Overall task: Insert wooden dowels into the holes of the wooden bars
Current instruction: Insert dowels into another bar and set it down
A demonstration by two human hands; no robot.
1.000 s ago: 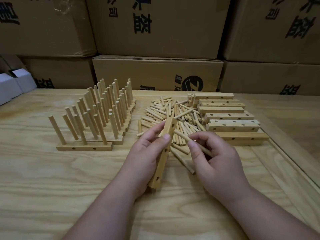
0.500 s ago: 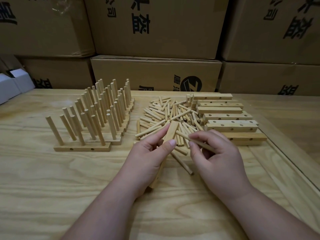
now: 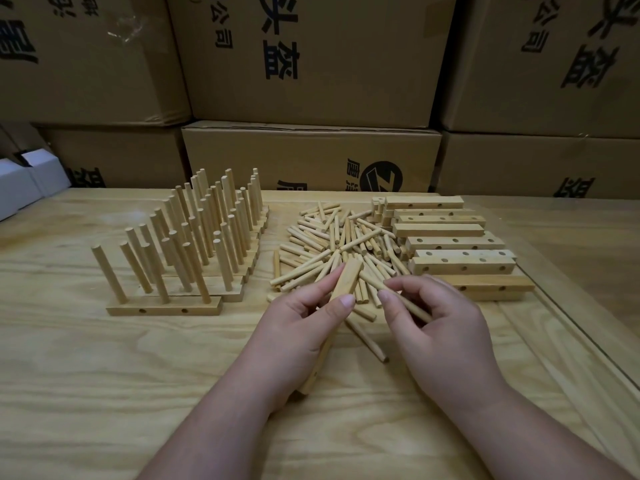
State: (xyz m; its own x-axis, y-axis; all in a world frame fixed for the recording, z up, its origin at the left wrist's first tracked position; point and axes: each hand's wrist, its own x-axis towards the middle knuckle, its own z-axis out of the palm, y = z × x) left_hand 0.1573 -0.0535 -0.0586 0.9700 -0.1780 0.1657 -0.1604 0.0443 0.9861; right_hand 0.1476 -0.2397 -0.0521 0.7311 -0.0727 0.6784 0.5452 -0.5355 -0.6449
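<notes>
Wooden bar (image 3: 347, 276) gripped mid-length in left hand (image 3: 300, 327), dowel (image 3: 388, 289) pinched in right hand (image 3: 440, 320); both light, stiff, probably smooth; holes hidden.

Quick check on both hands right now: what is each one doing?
Left hand: grips a wooden bar, thumb and fingers curled round it.
Right hand: pinches a dowel near the bar.

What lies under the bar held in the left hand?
Under the bar that the left hand holds, its far end overlaps loose dowels of the pile. Its near end reaches down to the table. The hand covers its middle, so whatever lies beneath there is hidden.
</notes>
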